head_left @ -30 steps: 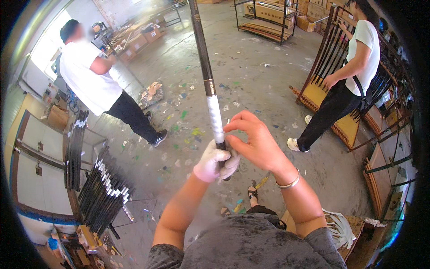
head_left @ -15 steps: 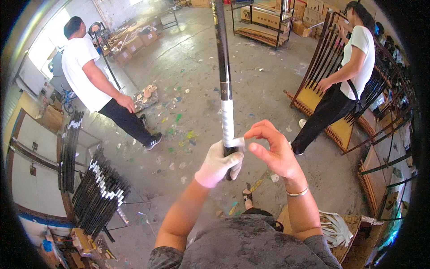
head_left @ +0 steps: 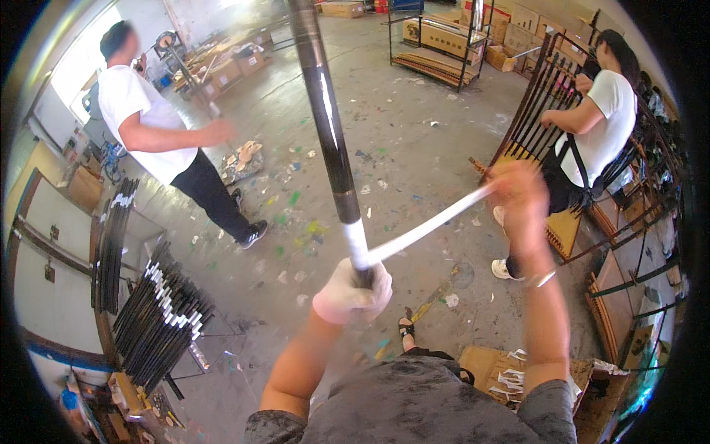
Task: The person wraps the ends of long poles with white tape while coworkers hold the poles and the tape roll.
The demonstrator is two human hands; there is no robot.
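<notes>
My left hand, in a white glove, is closed around the lower end of a long, glossy black pole. The pole rises away from me, tilted to the left. Just above the glove, a short stretch of the pole is wrapped in a white band. From there a white strip runs taut up to the right. My bare right hand, smeared by motion, is at the strip's far end; its fingers are hard to make out. A bangle circles that wrist.
Black poles with white bands lean in stacks at left. A person in white stands far left; another person stands right, beside a rack of rods. More white strips lie on cardboard near my right elbow.
My right hand has moved up and right, drawing the white strip out from the pole. The pole now tilts left and its white-wrapped stretch looks shorter. The person at left has raised a forearm.
</notes>
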